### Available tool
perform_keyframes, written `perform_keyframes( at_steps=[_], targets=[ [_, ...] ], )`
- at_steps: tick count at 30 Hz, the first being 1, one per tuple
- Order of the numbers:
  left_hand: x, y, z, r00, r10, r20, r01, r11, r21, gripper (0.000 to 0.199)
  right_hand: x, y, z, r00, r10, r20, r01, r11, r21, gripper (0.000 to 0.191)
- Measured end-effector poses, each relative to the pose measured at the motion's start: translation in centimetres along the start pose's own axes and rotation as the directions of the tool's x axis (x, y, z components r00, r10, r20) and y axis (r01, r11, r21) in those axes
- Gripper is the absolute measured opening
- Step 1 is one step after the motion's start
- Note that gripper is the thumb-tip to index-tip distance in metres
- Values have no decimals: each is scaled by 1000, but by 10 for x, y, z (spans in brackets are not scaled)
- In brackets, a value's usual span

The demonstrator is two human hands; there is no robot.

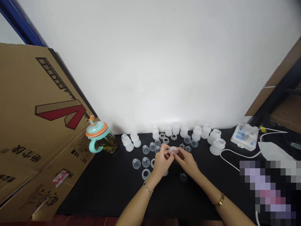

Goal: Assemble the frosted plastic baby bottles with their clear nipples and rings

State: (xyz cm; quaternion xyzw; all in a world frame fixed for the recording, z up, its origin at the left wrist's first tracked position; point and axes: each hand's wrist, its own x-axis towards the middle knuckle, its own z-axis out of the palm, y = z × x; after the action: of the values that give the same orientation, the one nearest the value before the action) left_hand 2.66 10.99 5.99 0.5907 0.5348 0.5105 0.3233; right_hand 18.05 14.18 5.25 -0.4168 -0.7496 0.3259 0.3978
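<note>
A translucent white bottle collar ring (173, 149) is pinched between the fingertips of my left hand (162, 160) and my right hand (187, 161), raised a little over the black table. Whether a nipple sits inside the ring is too small to tell. To the left of my hands lie several clear dome caps (146, 162) and a loose ring (146, 174). Beyond my fingers are more loose rings (166, 140). Clear silicone nipples (188, 148) lie past my right hand, and another clear nipple (183, 177) rests below it.
Open white bottle bodies (197, 133) line the wall, curving toward the right. Two capped bottles (128, 143) stand at left, near a lidded teal pitcher (103, 136) and a large cardboard box (42, 125). A white power strip (244, 137) with cables is at right.
</note>
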Motion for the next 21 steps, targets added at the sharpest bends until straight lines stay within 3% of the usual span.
perform_keyframes(
  at_steps=[21],
  targets=[
    [0, 4, -1, 1000, 2, 15, -3, 998, 60, 15, -1, 2, 0, 1000, -16, 3, 16, 999, -27, 26]
  ],
)
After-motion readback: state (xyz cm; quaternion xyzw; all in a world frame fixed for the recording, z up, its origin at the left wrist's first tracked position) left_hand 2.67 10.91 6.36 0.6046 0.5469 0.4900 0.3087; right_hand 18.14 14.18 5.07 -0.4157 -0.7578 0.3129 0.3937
